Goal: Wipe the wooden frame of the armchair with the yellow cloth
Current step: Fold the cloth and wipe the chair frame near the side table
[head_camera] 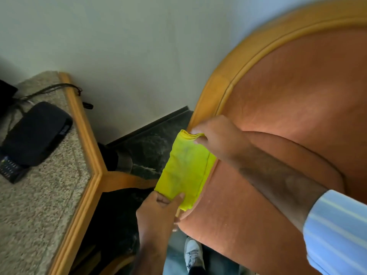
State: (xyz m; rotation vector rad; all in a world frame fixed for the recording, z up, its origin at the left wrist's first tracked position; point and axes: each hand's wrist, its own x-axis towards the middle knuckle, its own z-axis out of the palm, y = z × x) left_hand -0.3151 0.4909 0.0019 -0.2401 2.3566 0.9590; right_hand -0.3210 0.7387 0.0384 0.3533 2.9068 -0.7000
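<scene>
The armchair has orange upholstery and a curved light wooden frame running along its back edge. A folded yellow cloth is stretched beside the chair's left side, over the lower part of the frame. My right hand pinches the cloth's top end next to the frame. My left hand grips its bottom end with the thumb on top. The frame section under the cloth is hidden.
A speckled stone-topped table with a wooden rim stands to the left, carrying a black box, a remote and cables. Dark floor and a pale wall lie between table and chair. A grey shoe shows below.
</scene>
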